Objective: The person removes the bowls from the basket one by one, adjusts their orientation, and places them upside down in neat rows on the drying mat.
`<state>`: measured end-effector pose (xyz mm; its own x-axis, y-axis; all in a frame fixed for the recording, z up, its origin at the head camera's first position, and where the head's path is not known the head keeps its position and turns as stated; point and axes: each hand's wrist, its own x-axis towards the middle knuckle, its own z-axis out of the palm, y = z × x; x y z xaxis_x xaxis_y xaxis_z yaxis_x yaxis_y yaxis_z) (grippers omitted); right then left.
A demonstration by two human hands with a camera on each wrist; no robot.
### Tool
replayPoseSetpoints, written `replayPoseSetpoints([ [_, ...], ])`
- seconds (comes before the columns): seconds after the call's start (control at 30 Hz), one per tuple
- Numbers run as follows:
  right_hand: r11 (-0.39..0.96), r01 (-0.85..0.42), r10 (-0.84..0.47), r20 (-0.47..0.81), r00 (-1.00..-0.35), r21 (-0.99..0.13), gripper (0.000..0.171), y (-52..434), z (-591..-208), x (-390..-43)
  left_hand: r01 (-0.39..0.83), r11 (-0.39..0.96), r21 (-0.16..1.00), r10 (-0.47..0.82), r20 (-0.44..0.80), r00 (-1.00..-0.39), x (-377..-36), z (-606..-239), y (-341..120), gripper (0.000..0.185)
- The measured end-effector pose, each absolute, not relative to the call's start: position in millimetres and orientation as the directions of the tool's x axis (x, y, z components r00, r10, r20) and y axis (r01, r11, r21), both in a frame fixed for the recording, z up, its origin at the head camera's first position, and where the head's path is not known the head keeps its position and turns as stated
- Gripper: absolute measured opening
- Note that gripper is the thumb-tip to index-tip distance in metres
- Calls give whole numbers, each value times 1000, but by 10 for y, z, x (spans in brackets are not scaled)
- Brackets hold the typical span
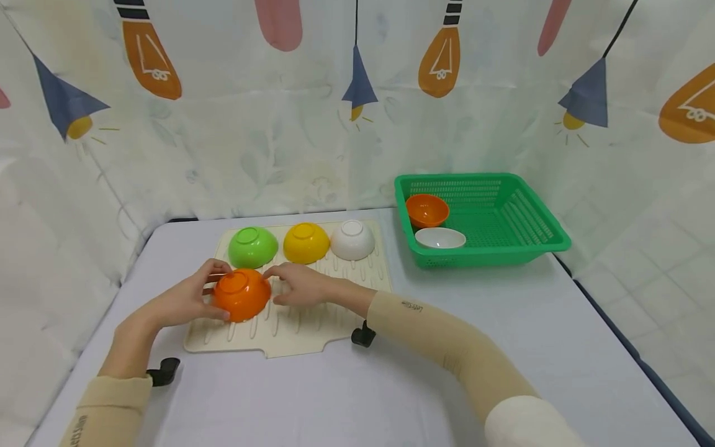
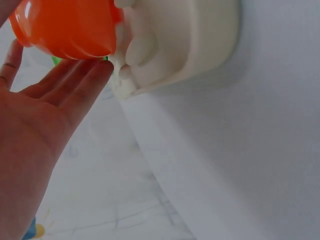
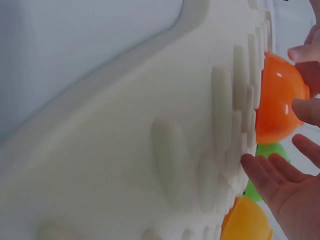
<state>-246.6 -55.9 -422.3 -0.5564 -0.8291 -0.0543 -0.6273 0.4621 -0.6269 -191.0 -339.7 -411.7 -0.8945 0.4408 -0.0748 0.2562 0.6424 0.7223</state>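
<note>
An orange bowl lies upside down on the front left of a cream ribbed drying mat. My left hand holds it from the left, thumb at its near rim and fingers at the far side; the left wrist view shows the fingertips against the orange bowl. My right hand reaches to its right side with spread, loosely bent fingers and holds nothing. In the right wrist view, a gap separates the lower fingers from the bowl. Behind it, green, yellow and white bowls lie inverted in a row.
A green plastic basket stands at the back right of the table, holding an orange bowl and a white bowl, both upright. A patterned curtain hangs behind the white-covered table.
</note>
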Motion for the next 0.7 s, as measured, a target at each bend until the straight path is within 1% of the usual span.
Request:
replayPoseSetpoints([
  [0.07, 456, -618, -825, -44, -563, -640, 48, -491, -4215, -2474, 241, 623, 744, 430, -68, -900, -1921, -4114, -3435, 82],
  [0.13, 443, -611, -823, -27, -568, -656, 46, -417, -4203, -2480, 219, 635, 741, 395, -68, -916, -1938, -4102, -3465, 76],
  [0.27, 409, -596, -823, 3, -568, -691, 44, -288, -4197, -2500, 153, 734, 661, 286, -96, -953, -2001, -4079, -3516, 63],
  [0.37, 392, -575, -824, 4, -567, -718, 42, -204, -4195, -2512, 60, 789, 611, 188, -148, -971, -2056, -4063, -3555, 68],
  [0.47, 398, -554, -818, -10, -574, -731, 41, -123, -4177, -2514, -43, 786, 617, 112, -210, -971, -2103, -4068, -3599, 74],
  [0.6, 415, -532, -807, -28, -591, -738, 41, -17, -4123, -2518, -159, 736, 659, 64, -301, -952, -2142, -4095, -3642, 78],
  [0.7, 409, -530, -800, -13, -600, -742, 40, 47, -4091, -2542, -205, 704, 680, 67, -351, -934, -2161, -4116, -3665, 80],
])
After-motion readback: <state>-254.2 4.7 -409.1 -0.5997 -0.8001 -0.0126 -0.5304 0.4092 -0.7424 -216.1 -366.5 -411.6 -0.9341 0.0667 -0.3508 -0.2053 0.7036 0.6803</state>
